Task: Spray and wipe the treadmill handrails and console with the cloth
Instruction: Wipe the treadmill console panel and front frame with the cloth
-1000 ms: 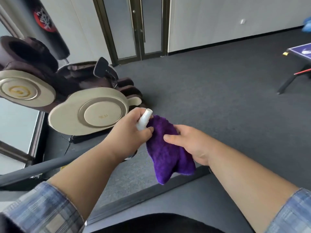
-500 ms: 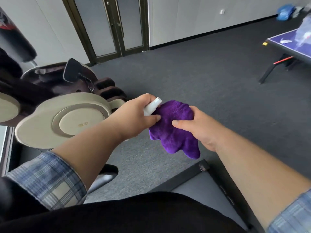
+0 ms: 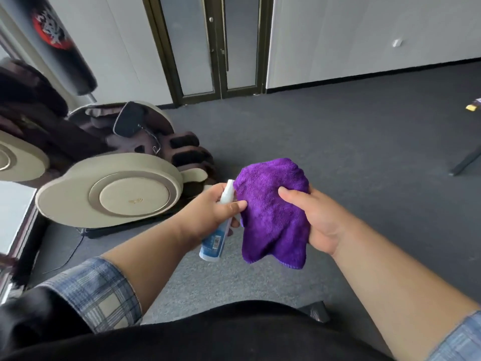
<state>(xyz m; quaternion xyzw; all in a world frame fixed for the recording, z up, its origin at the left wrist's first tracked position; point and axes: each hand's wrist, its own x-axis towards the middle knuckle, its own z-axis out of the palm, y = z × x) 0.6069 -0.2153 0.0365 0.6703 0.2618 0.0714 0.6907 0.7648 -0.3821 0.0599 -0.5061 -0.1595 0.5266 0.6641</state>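
Left hand (image 3: 210, 212) fingers curled around small white-and-blue plastic spray bottle (image 3: 217, 230); right hand (image 3: 321, 220) clamps fuzzy purple microfibre cloth (image 3: 273, 214), thumb pressed on top, bottle tip touching cloth.

the spray bottle (image 3: 218, 227) now shows its labelled body below the left hand (image 3: 208, 214); the cloth (image 3: 273, 212) hangs longer, more spread.

The spray bottle (image 3: 217, 230) is partly hidden by the left hand (image 3: 210, 212); the far-right desk (image 3: 468, 152) is cut off.
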